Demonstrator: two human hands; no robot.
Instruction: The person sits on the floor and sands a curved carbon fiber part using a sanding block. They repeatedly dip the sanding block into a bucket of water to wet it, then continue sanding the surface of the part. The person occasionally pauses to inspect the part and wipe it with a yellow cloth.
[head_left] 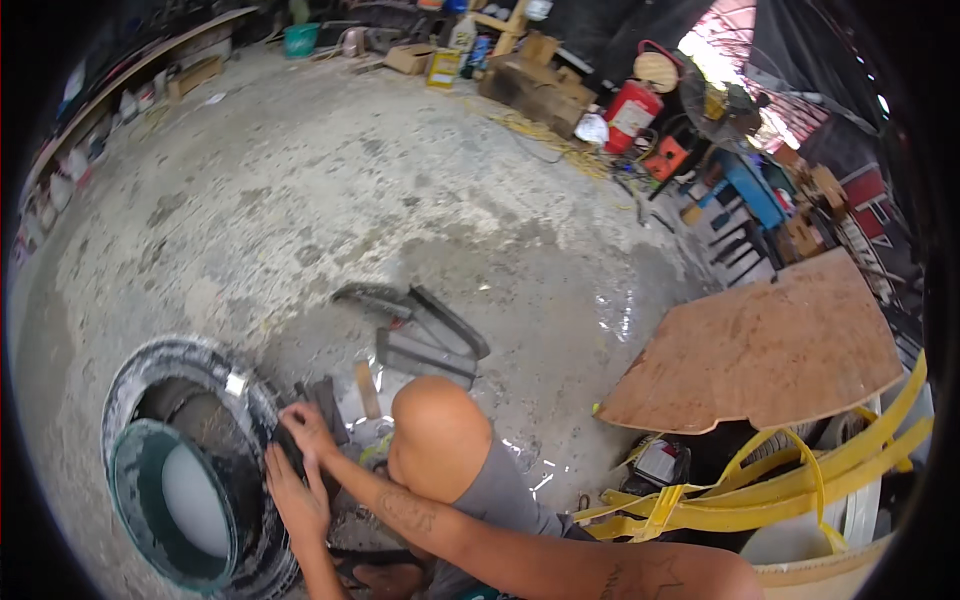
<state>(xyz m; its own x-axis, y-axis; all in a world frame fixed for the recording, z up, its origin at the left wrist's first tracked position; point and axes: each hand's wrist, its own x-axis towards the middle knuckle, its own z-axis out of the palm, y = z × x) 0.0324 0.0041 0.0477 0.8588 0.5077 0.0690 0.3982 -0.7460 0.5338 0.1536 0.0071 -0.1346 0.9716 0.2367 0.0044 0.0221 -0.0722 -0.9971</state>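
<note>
A large black ring-shaped part (185, 352), wet and smeared with grey-white residue, stands on the floor at the lower left. Inside its lower part sits a dark green basin (140, 500) with cloudy whitish water (195, 500). My left hand (298, 500) lies against the ring's right side with its fingers stretched out. Just above it, my right hand (310, 432) presses on the same side, fingers curled and drawn together. Whatever is under its fingertips is hidden. My right forearm crosses in front of my bent knee.
Dark flat pieces (430, 335) and a small wooden strip (367, 388) lie on the wet concrete near my knee. At right are a brown board (765, 345) and curved yellow parts (790, 495). A red fire extinguisher (632, 115) and boxes stand farther back.
</note>
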